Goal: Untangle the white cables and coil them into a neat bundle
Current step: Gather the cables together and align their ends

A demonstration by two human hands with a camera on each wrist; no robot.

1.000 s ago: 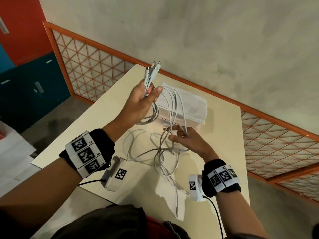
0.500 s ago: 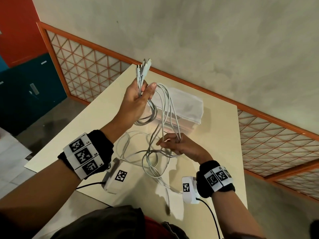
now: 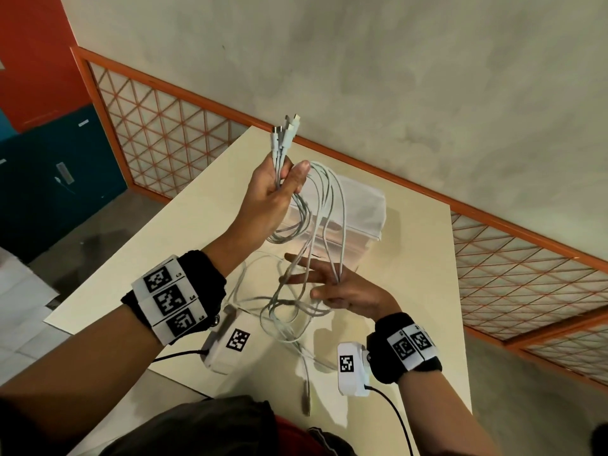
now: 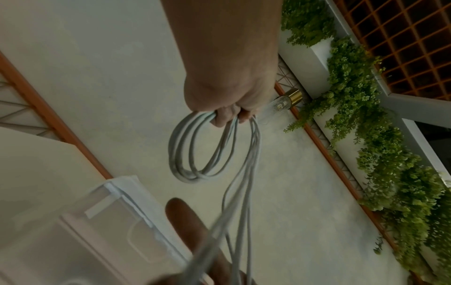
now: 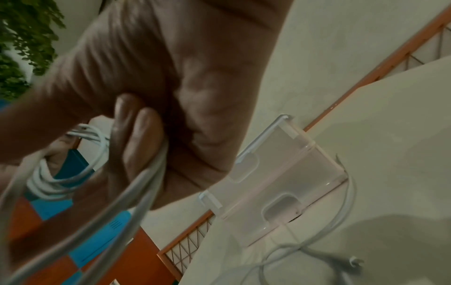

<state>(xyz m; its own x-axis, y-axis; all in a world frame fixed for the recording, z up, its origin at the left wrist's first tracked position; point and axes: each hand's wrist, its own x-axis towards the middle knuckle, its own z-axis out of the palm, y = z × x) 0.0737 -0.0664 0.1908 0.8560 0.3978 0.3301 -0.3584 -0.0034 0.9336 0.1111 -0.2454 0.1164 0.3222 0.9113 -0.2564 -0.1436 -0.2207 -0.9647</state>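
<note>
Cream tabletop (image 3: 411,291) lies below. My left hand (image 3: 269,195) grips the white cables (image 3: 316,245) just under their plugs, a few coils hanging. My right hand (image 3: 342,291), fingers spread, combs the trailing strands. Still untangling, I judge; next I free the lower knot.
</note>
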